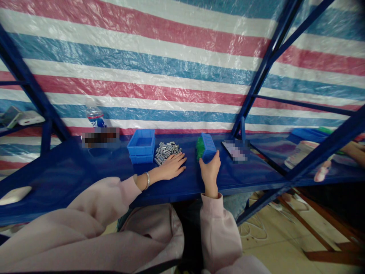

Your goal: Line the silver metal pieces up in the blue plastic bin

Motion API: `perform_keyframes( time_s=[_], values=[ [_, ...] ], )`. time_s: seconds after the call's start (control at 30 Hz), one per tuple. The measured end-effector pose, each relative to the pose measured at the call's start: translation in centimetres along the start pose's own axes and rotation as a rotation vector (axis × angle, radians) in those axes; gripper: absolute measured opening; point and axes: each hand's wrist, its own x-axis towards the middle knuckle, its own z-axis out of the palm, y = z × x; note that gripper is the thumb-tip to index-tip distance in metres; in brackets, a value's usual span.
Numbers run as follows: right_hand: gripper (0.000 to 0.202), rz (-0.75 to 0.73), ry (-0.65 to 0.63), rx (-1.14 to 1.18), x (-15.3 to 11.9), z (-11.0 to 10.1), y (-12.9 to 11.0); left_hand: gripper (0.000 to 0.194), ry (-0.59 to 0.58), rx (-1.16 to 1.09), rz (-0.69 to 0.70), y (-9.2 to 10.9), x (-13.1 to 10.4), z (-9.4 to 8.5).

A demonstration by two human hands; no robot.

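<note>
My left hand (173, 166) lies flat with its fingers stretched out, at the near right edge of a pile of small silvery metal cylinders (164, 150). Part of the pile is hidden under it. My right hand (210, 169) grips a small blue plastic bin (209, 144), which is tipped on its side with its opening toward the left. Bright green material (200, 148) shows at that opening; what it is exactly I cannot make out. Left of the pile stand stacked blue bins (142, 146), the top one facing up.
A water bottle (96, 116) stands at the back left. A phone-like flat object (235, 151), partly blurred out, lies right of my right hand. Blue frame posts (253, 83) bound the table (114, 173). Another person's arm (353, 150) reaches in near a white tub (300, 154).
</note>
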Motion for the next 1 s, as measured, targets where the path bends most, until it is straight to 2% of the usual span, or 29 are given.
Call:
perform_keyframes(
  time_s=[0.13,0.47,1.0],
  values=[
    [0.071,-0.009,-0.048,-0.016,-0.2,-0.3,-0.3,0.047,0.008,0.004,0.0,0.0,0.1,0.1],
    [0.07,-0.047,-0.13,-0.059,-0.2,-0.7,-1.1,0.047,0.021,0.007,0.014,0.0,0.0,0.1],
    [0.064,-0.138,-0.163,-0.072,-0.3,-0.9,-1.3,0.048,0.012,0.057,0.021,0.1,0.2,0.2]
  ],
)
